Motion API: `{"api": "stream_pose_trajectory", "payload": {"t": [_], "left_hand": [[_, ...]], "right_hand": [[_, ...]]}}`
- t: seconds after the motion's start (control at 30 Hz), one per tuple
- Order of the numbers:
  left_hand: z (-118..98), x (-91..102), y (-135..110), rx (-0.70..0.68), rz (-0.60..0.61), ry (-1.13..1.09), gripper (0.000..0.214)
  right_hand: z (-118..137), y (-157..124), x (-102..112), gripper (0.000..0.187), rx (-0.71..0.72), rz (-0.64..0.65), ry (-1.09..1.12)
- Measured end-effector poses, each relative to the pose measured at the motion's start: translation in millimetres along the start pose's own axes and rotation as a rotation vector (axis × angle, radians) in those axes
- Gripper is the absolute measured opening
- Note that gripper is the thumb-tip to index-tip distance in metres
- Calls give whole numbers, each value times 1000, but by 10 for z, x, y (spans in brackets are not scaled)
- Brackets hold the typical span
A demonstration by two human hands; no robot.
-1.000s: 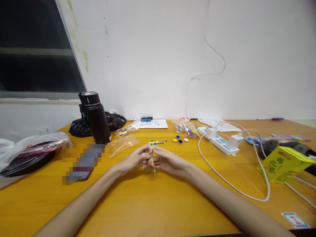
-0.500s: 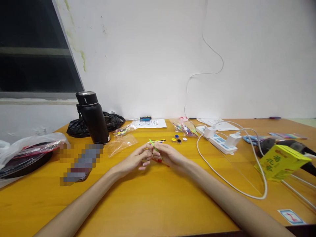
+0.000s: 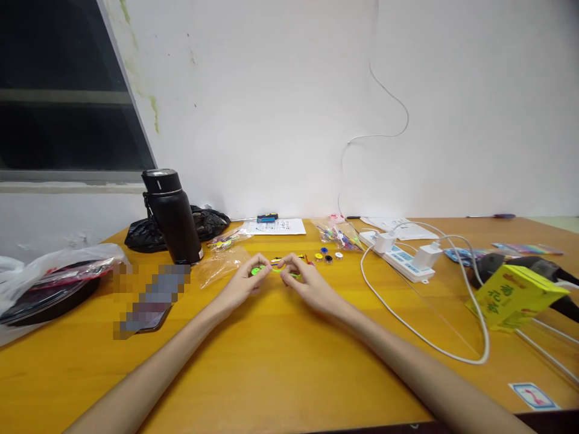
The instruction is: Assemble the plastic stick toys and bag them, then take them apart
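Over the middle of the table, my left hand (image 3: 243, 282) has its thumb and forefinger closed on a small bright green round plastic piece (image 3: 257, 270). Close on its right, my right hand (image 3: 308, 286) pinches a thin yellow-green plastic piece (image 3: 293, 275). A small gap separates the fingertips of the two hands. Just behind them lie small strip-like parts (image 3: 294, 258) in yellow, black and blue, partly covered by my fingers. To the right of my right hand sit several small discs, among them a yellow disc (image 3: 318, 257) and a white disc (image 3: 339, 255).
On the left stand a black bottle (image 3: 169, 220), a blurred-out phone (image 3: 156, 319) and a bagged black round object (image 3: 58, 295). Plastic bags of parts (image 3: 337, 232), a screwdriver (image 3: 266, 217) and paper sheets lie behind. A power strip (image 3: 402, 262) with looping white cables and a yellow box (image 3: 515, 298) occupy the right.
My hands, earlier close together around the green piece, have drawn slightly apart. The green round piece now shows at my left fingers, and a thin green piece at my right.
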State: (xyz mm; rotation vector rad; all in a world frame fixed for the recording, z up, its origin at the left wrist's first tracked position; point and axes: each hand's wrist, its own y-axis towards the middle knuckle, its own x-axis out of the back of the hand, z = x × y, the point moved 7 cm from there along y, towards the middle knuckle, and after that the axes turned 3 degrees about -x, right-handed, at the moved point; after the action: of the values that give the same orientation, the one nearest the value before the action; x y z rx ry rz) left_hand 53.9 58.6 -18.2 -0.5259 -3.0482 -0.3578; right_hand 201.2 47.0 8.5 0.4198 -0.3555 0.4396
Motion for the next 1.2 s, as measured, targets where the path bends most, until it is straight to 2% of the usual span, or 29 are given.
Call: {"api": "stream_pose_trajectory", "payload": {"t": [0.17, 0.3, 0.43, 0.57, 0.7, 0.83, 1.1, 1.2], "left_hand": [[-53, 215, 39, -56, -176, 92, 34], [-111, 246, 34, -103, -204, 182, 31], [-86, 231, 29, -81, -234, 64, 35], [-5, 268, 27, -4, -288, -57, 36], [56, 265, 37, 25, -259, -34, 31], [128, 189, 52, 34, -202, -3, 29], [194, 61, 54, 7, -114, 55, 25], [194, 57, 42, 7, -110, 65, 24]], "right_hand": [[-59, 55, 208, 21, -6, -144, -84], [-92, 78, 262, 18, 15, -171, -148], [-175, 109, 307, 21, 19, -178, -131], [-384, 145, 453, 29, -76, -241, -25], [-466, 133, 592, 22, -69, -341, -369], [-475, 131, 551, 16, -22, -342, -693], [-499, 183, 408, 11, 32, -294, -906], [-482, 170, 409, 12, 58, -318, -973]]}}
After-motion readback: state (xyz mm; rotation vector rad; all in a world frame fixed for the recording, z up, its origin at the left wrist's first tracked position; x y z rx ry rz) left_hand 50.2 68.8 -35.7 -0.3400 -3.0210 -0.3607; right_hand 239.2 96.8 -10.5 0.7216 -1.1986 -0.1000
